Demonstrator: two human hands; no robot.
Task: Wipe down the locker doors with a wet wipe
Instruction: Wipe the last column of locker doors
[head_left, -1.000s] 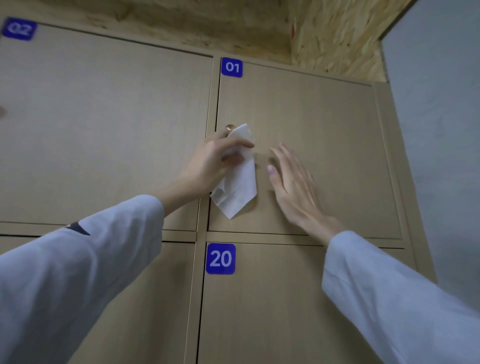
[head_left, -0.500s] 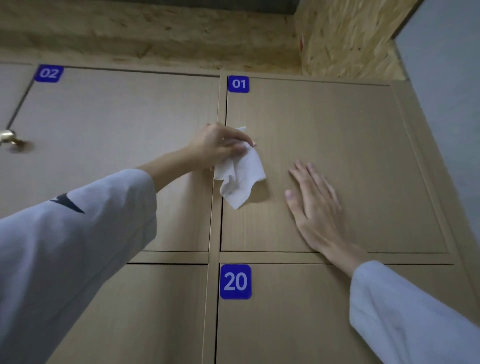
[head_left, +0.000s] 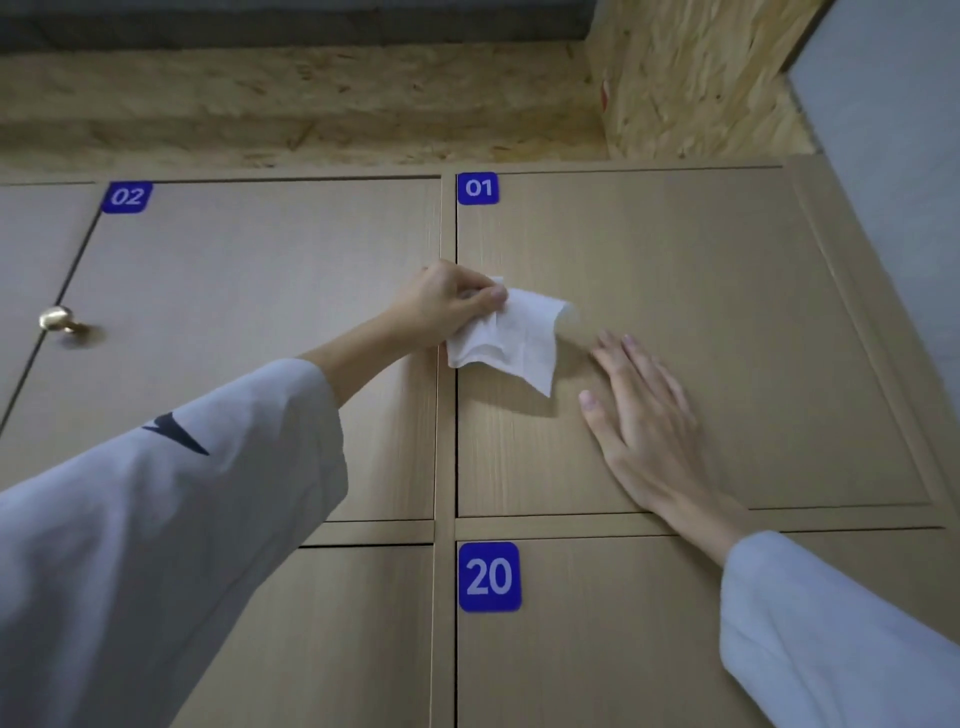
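Note:
Light wooden locker doors fill the view. The door numbered 01 (head_left: 701, 291) is at the upper right. My left hand (head_left: 447, 306) grips a crumpled white wet wipe (head_left: 511, 338) at that door's left edge, about where its knob was; the knob is hidden. The wipe hangs down and to the right of my fingers. My right hand (head_left: 644, 415) lies flat on door 01 with straight fingers, just right of the wipe and apart from it.
Door 02 (head_left: 260, 322) is to the left, with a brass knob (head_left: 54, 318) at its left edge. Door 20 (head_left: 597, 649) is below door 01. Rough chipboard (head_left: 311, 104) runs above the lockers. A grey wall (head_left: 893, 130) closes the right side.
The view has tilted up, so the lockers sit lower in frame. My left hand has bunched the wipe over the knob and spread it rightwards. My right hand stays flat on door 01.

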